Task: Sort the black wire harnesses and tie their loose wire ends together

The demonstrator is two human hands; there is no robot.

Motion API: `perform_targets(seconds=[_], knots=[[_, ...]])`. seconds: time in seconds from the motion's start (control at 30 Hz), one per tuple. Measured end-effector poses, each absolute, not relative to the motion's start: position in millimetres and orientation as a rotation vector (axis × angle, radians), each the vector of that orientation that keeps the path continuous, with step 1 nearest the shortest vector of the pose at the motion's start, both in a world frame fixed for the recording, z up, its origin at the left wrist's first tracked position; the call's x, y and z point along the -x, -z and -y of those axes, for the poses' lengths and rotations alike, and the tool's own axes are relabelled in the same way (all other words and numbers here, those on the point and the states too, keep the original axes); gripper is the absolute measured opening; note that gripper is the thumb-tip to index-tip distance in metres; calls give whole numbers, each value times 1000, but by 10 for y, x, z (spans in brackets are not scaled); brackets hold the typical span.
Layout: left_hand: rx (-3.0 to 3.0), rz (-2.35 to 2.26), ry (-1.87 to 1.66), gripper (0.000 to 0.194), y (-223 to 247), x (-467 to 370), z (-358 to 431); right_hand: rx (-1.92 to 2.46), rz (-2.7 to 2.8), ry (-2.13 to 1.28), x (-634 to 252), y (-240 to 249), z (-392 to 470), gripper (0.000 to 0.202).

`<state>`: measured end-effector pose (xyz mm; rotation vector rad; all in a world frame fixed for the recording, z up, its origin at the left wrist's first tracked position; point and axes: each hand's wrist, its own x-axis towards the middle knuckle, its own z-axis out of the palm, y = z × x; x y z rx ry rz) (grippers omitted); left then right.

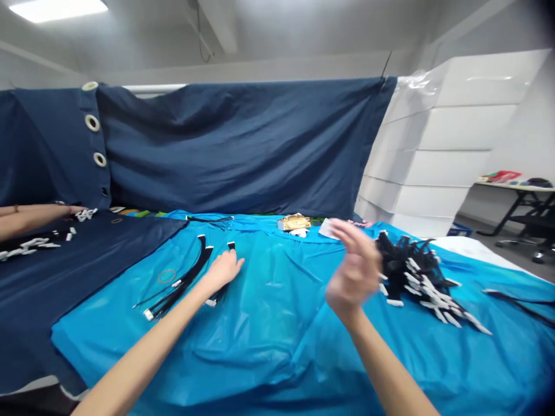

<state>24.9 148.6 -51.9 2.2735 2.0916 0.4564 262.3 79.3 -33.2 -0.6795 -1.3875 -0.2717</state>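
My left hand (224, 270) is closed over a short bundle of black cables (220, 296) lying on the blue plastic sheet. A dark connector end shows beyond the fingertips, and a white connector shows below the palm. Beside it to the left lies a group of longer black cables (191, 276) with white connectors. My right hand (353, 268) is raised above the sheet, blurred by motion, with its fingers loosely extended and nothing visible in them. Just right of it is a large heap of black cables (411, 271) with many white connectors.
A rubber band (167, 276) lies on the blue sheet (269, 323). At the back are a gold-coloured packet (295, 222) and a white paper (328, 229). White boxes (455, 133) stand stacked at right. Another person's arm (34, 219) reaches over more cables (32, 245) at far left.
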Motion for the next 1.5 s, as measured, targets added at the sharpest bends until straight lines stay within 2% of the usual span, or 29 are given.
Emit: perform_targets(seconds=[0.03,0.2,0.33,0.43,0.53,0.6,0.67,0.8,0.9,1.03,1.23,1.5], knots=[[-2177,-2209,-307,38,584,-274,-1635,677,1405,274,-2585,372,-955,34],[-1992,-2292,-266,28,815,-292,-2014,853,1728,126,-2604,901,-1633,32],[-1927,-2210,-356,24,613,-211,-1956,975,1875,-47,-2662,1172,-1740,34],[-1915,-1942,-552,38,343,-283,-1753,997,1747,-387,-2619,1129,-1713,37],[-1413,-1197,-923,30,204,-568,-1476,965,1472,-906,-2577,1016,-1700,51],[-1210,-961,-913,27,266,-821,-1323,887,1266,-1230,-2590,956,-1699,59],[-1122,-872,-856,28,445,-1052,-1243,801,1138,-1389,-2632,922,-1707,61],[-1169,-770,-705,30,884,-1293,-1319,843,1083,-1321,-2723,933,-1767,50],[-1275,-700,-610,37,1037,-1285,-1478,909,1093,-1304,-2730,962,-1811,49],[-1350,-816,-778,45,1001,-1148,-1673,918,1153,-1352,-2624,973,-1769,48],[-1280,-893,-1100,41,971,-989,-1821,875,1399,-1399,-2418,1016,-1626,47],[-1102,-602,-940,41,995,-1044,-1783,731,1170,-1572,-2418,999,-1509,34]])
